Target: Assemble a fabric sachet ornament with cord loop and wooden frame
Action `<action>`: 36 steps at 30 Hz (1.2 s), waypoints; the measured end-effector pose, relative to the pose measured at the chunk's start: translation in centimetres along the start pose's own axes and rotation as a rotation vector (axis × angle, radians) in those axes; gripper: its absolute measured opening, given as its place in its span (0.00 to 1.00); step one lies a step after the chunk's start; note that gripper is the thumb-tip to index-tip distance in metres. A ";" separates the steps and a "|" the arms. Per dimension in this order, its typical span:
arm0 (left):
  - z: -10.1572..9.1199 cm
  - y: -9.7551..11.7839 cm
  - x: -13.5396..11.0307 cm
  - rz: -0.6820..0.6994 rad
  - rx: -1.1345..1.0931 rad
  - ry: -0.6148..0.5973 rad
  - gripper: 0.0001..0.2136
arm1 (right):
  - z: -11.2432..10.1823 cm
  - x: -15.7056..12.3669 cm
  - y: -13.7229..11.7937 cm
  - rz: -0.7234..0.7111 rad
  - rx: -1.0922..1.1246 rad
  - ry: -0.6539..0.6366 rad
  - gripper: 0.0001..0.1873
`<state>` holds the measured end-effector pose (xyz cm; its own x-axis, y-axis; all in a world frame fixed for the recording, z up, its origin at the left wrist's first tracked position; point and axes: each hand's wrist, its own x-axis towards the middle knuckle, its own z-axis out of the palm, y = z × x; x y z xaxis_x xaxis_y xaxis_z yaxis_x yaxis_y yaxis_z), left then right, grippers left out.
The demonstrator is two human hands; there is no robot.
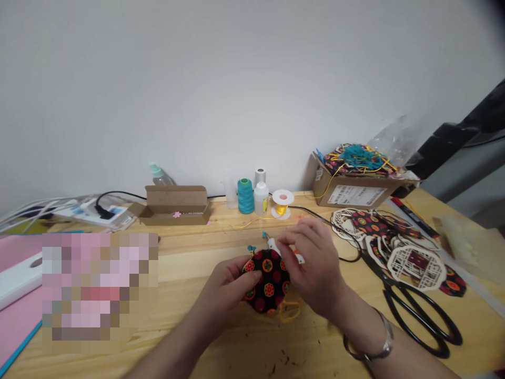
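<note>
"Where was the flowery round piece [269, 289]?"
"Over the middle of the bench [189, 247], well in from the back edge. It was black with red and orange flowers."
"What did the left hand [224, 284] do?"
"It pinched the piece by its left side."
"And the right hand [311, 268]?"
"It was closed around a little white and orange tool [272, 243], just beside the piece. The thin end pointed toward the back edge. A blue bit [264, 235] was there too, but I couldn't tell what it was."
"What else was there?"
"Fat blue-green thread [245, 196] and a yellow spool [281, 209] stood near the back edge. Big black scissors [421, 311] lay toward the right edge."
</note>
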<state>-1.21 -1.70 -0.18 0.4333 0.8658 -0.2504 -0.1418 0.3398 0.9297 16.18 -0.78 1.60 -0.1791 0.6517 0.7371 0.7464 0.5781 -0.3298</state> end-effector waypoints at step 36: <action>0.2 0.1 -0.1 -0.020 -0.011 0.013 0.11 | -0.1 0.3 1.2 -0.008 -0.196 0.038 0.06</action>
<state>-1.14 -1.82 0.00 0.4248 0.8633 -0.2724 -0.1434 0.3613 0.9214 17.09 0.07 1.42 -0.1639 0.6261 0.7623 0.8562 0.4741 -0.2053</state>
